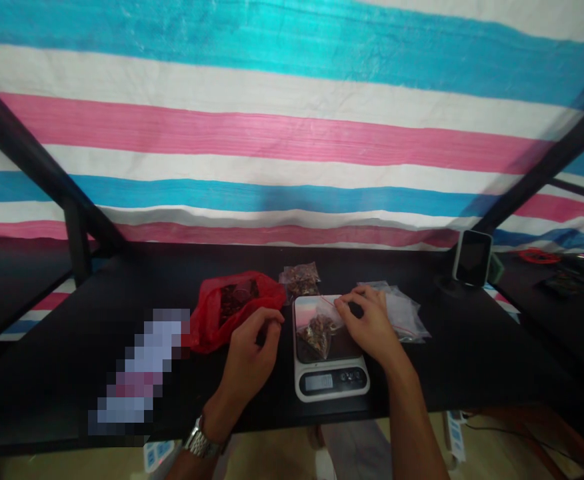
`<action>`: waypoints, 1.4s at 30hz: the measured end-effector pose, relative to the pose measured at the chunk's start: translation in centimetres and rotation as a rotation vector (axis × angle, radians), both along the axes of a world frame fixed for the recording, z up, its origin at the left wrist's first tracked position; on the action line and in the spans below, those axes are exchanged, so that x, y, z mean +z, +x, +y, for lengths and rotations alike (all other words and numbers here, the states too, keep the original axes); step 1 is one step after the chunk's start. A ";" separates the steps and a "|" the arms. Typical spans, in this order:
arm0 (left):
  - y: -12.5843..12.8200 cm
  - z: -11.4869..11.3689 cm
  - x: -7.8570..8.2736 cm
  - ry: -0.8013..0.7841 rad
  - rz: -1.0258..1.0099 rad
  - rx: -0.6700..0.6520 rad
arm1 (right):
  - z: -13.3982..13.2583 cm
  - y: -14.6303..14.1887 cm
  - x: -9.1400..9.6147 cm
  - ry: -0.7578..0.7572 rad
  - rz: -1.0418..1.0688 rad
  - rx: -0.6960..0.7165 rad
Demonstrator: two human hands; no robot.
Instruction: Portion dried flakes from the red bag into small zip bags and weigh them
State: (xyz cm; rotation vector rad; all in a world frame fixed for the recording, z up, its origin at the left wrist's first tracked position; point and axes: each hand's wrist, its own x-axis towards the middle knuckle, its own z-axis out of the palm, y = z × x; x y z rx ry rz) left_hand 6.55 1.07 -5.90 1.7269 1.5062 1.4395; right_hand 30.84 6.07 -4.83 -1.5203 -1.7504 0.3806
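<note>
My left hand (pixel 255 350) hovers between the red plastic bag and the kitchen scale, its thumb and fingers pinched together. Whether anything small is between those fingertips cannot be made out. The red bag (pixel 205 320) lies open on the left, with dark brown dried pieces inside. On the platform of the white scale (pixel 332 395) rests a small clear zip bag (pixel 317 337) holding brown dried pieces. My right hand (pixel 369 323) grips the upper edge of this zip bag between thumb and fingers. Digits on the scale's display are too blurred to read.
A filled clear bag (pixel 302 279) lies behind the scale. Flat clear zip bags (pixel 405 310) are stacked on the right. A white-framed device (pixel 473 259) stands near the right back of the black table (pixel 477 353). A pixelated patch covers something at left.
</note>
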 end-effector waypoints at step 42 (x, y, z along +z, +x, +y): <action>-2.3 -0.3 -0.2 0.009 -0.019 0.067 | -2.0 10.3 0.3 -0.363 -0.152 -0.234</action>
